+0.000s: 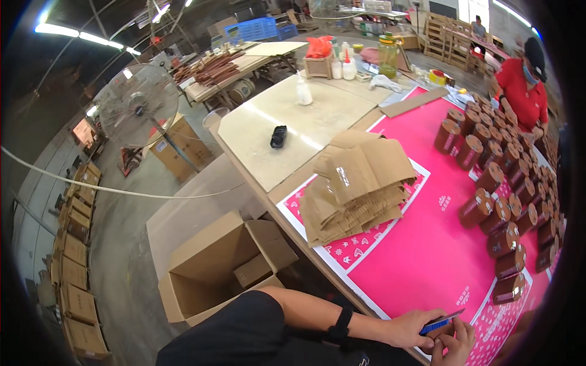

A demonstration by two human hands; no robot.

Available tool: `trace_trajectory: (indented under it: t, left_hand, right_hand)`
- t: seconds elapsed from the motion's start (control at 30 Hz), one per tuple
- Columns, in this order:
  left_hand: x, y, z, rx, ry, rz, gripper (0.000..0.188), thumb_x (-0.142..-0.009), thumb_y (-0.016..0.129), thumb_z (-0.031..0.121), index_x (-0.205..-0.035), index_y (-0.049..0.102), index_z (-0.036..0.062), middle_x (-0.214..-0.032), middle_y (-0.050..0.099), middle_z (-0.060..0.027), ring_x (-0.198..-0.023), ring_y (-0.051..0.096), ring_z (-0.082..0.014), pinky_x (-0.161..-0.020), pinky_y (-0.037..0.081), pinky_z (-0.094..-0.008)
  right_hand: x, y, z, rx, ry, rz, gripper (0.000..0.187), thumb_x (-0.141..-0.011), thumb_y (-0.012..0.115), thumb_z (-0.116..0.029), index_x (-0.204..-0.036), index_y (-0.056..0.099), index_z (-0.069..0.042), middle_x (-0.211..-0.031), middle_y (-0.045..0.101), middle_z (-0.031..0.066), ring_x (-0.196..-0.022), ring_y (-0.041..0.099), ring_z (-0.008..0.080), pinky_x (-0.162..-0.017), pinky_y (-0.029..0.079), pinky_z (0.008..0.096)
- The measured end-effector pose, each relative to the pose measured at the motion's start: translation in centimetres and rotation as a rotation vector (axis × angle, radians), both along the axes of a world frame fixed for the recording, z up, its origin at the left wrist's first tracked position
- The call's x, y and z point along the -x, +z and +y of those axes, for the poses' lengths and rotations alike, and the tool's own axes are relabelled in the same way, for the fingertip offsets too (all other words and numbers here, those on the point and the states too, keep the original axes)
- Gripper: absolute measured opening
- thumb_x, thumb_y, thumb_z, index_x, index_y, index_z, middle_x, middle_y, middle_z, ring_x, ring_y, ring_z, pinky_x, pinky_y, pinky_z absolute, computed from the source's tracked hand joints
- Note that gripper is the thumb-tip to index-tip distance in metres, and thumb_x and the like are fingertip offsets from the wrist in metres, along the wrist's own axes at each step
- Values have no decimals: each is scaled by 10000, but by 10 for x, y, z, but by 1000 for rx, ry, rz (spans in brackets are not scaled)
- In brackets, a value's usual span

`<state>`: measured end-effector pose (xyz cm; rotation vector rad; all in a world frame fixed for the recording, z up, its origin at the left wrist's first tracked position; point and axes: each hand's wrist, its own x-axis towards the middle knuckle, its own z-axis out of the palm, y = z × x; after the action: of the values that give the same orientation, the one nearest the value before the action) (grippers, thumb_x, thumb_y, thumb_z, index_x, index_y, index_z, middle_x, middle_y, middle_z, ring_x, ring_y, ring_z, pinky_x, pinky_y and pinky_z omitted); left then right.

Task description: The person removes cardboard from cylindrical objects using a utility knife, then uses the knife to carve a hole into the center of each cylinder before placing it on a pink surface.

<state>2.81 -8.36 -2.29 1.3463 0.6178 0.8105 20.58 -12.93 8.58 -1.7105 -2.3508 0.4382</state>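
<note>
Right now, your left hand (pixel 408 329) and right hand (pixel 455 349) are together, fingers curled around a slim blue cutter-like tool (pixel 432 328); which fingers pinch it isn't clear, as they overlap. It sits above the near edge of the pink sheet (pixel 421 268), its grey strip pointing up and right. The step in hand seems to be handling or adjusting that tool; the next move would call for a secure grip, with fingertips off the strip's edge. Beyond, brown paper bags (pixel 360 177) lie piled on the sheet-covered tabletop (pixel 256 116), with brown cylinders (pixel 477 207) clustered to the right. An open carton (pixel 204 253) stands left, and a co-worker in red (pixel 526 91) is across from you.
</note>
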Motion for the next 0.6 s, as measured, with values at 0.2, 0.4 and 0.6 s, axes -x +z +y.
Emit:
trace_trajectory:
  t: [0.2, 0.4, 0.6]
  left_hand:
    - [0, -15, 1, -50, 1, 49, 742, -726, 837, 119, -1369, 482, 13, -1108, 682, -211, -1076, 694, -373, -925, 543, -436]
    - [-5, -19, 8, -115, 10, 35, 815, -670, 863, 152, -1374, 478, 12, -1176, 660, -221, -1119, 674, -385, -930, 544, -435]
    - [-1, -21, 11, -137, 68, 150, 895, -600, 964, 499, -1293, 625, 44, -1145, 707, -206, -1057, 704, -334, -892, 570, -418]
  right_hand:
    - [-2, -3, 11, -28, 60, -31, 152, -867, 716, -128, -956, 764, -15, -1341, 651, 197, -1174, 573, 403, -1021, 467, 490]
    - [3, 0, 12, -37, 36, -97, 135, -875, 699, -135, -913, 755, -19, -1335, 665, 176, -1157, 593, 387, -1021, 466, 492]
    - [16, 11, 7, -136, 70, -384, 192, -956, 615, -201, -979, 745, -62, -1359, 668, 125, -1204, 595, 334, -1018, 440, 510]
